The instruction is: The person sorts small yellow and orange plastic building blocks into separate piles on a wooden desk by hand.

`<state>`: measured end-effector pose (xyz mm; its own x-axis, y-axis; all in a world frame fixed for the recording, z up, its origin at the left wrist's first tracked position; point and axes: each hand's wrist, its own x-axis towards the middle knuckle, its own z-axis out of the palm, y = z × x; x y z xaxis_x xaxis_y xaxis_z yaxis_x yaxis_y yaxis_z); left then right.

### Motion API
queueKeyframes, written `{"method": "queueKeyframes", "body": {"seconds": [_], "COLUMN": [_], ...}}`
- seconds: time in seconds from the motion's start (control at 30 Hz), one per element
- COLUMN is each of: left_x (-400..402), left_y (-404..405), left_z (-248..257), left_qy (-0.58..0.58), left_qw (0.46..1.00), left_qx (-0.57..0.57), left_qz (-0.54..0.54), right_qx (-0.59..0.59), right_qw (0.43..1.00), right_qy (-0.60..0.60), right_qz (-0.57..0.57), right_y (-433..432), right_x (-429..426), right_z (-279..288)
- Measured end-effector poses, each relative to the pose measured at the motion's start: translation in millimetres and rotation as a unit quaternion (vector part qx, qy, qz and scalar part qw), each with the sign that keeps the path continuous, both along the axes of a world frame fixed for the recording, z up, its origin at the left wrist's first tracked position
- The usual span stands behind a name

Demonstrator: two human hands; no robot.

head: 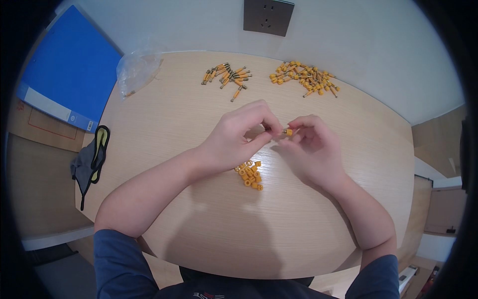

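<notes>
Above the middle of the table, my left hand (248, 129) pinches a small metal furniture connecting bolt between thumb and fingertips. Most of the bolt is hidden by those fingers. A yellow plastic cap (288, 132) sits at its right end, pointing toward my other hand. My right hand (317, 145) curves around that end, thumb and index finger apart, with the fingertips very close to the cap; contact is hard to make out. Below my left wrist lies a small pile of loose yellow caps (252, 175), partly covered by the hand.
Bolts with orange sleeves (227, 76) lie at the back. Right of them is a heap of bolts with yellow caps (308, 78). A clear plastic bag (138, 71), a blue folder (74, 63) and a grey pouch-like fabric item (91, 164) are at the left. A wall socket (268, 17) is behind.
</notes>
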<state>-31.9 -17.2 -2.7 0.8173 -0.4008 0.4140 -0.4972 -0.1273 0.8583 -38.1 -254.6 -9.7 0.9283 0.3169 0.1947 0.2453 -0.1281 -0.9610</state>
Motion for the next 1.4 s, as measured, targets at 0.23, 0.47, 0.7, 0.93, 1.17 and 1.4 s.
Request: {"method": "queueKeyframes", "body": {"seconds": [0.23,0.47,0.7,0.93,1.17,1.4], "left_x": [1,0,-2,-4,20,20], "left_y": [2,3,5,-3,7,8], "left_z": [-2,-1,-5,3,-20,-19], "left_qy": [0.018,0.006,-0.039,0.023,-0.010,0.037], "left_qw": [0.999,0.997,0.994,0.999,0.964,0.950], "left_qx": [0.029,0.054,0.058,0.036,0.054,0.062], "left_qz": [-0.033,-0.054,-0.090,-0.004,0.259,0.304], "right_qx": [-0.146,-0.105,-0.090,0.084,0.075,0.181], "right_qw": [0.978,0.992,0.988,0.992,0.984,0.973], "right_qy": [-0.148,0.006,0.101,0.088,0.150,0.088], "right_qz": [0.018,0.074,0.076,-0.017,0.058,-0.112], "right_y": [-5,-10,-11,4,-16,7], "right_x": [1,2,4,3,13,4], "right_z": [4,8,4,-4,2,18]}}
